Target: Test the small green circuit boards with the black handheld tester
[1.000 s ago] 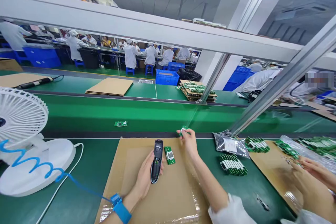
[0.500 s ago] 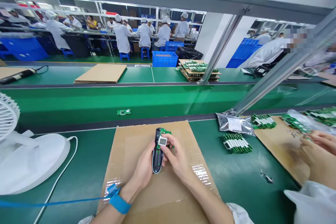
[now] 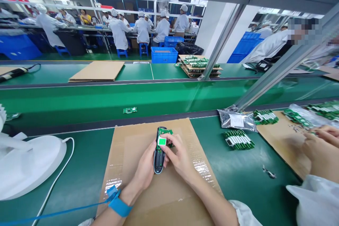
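Two hands meet over a flat brown cardboard sheet [image 3: 164,190] on the green table [image 3: 79,169]. The left hand [image 3: 144,169] comes up from below with a blue strap [image 3: 119,205] round its wrist — its fingers are wrapped round the side of a long black plastic shell [image 3: 158,157], holding it up off the cardboard with its open side facing up. The right hand [image 3: 181,157] comes in from the right, arm bare, wrist bent a little. Its thumb and first fingers are pinched on a small green circuit board [image 3: 162,138] with a pale square screen, and the board sits in the top end of the shell.

One more little green board [image 3: 129,110] lies alone on the shiny green belt beyond the cardboard. To the right sit rows of green boards [image 3: 238,139] and a crinkly silver bag [image 3: 235,120]. Another person's hands [image 3: 321,144] rest on a second brown sheet at the far right. A round white fan base [image 3: 29,162] — smooth plastic — stands at the left.
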`<state>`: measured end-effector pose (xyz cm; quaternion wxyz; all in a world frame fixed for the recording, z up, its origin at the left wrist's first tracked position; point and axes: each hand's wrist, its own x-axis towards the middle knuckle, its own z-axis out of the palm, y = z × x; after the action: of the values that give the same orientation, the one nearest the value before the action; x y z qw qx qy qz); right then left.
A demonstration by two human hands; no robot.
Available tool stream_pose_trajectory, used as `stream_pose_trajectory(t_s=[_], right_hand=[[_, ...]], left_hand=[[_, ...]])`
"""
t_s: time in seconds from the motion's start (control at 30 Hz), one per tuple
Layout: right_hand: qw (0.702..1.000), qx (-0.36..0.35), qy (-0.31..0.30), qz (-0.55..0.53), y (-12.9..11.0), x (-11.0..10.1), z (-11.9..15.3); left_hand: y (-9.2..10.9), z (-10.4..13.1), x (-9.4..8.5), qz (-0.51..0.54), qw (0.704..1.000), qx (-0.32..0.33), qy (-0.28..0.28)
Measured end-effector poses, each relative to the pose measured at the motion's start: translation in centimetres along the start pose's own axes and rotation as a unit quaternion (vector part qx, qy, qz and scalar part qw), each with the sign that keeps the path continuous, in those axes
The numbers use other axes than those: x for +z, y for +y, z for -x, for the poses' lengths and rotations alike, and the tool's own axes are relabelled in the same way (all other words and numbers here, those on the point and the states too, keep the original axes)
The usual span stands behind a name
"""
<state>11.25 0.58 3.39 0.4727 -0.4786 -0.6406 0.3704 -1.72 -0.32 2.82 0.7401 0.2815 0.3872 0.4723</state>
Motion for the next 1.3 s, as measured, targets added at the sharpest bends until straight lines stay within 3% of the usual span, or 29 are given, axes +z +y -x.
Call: stream_pose_trajectory(t_s=[0.17,0.4,0.6,1.3], right_hand=[[1.0,-0.018,0.007,0.015,0.3,-0.1,-0.1],[0.989,0.065,-0.051,-0.125,1.2,0.0,-0.2],[0.998,0.023,-0.023,-0.05,1.3,-0.1,-0.4],[0.995,0.04,-0.059,-0.074,1.1,-0.4,-0.4]], left_hand=[[0.1,0.1,0.1,-0.008,1.0,-0.01,0.004],[0.2,0.1,0.2,-0.004,1.0,-0.007,0.0],[0.4,0.1,0.3,0.003,1.0,-0.011,-0.002],[0.4,0.2,0.4,-0.011,1.0,0.022,-0.01]])
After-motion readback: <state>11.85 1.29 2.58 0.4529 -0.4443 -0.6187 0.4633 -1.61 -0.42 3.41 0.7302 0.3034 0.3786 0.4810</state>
